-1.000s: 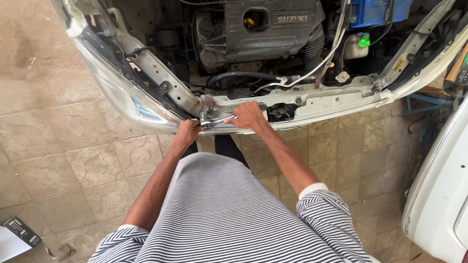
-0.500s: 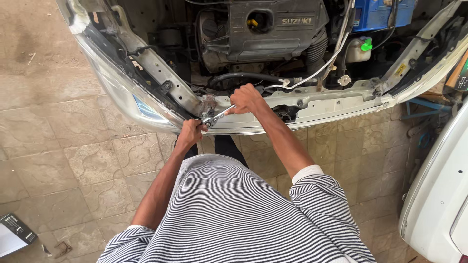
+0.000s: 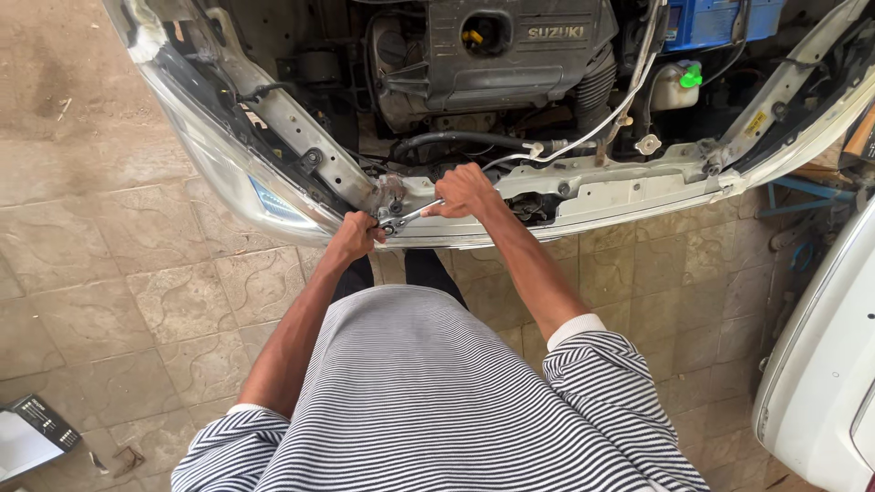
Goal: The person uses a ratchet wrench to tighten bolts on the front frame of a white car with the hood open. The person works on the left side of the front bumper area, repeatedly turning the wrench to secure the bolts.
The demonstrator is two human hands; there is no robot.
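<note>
At the car's white front crossmember [image 3: 629, 187], my right hand [image 3: 463, 189] closes its grip around the handle of a metal wrench [image 3: 410, 217]. The tool's long axis slants from far right down to near left, head pointing left at a bolt, where my left hand [image 3: 354, 237] curls closed around it.

Striped shirt [image 3: 428, 401] — blue battery [image 3: 720, 20]

A small yellow label [image 3: 756, 121] sits on the white frame at right; raised silver lettering [image 3: 555, 33] marks the grey engine cover.
</note>
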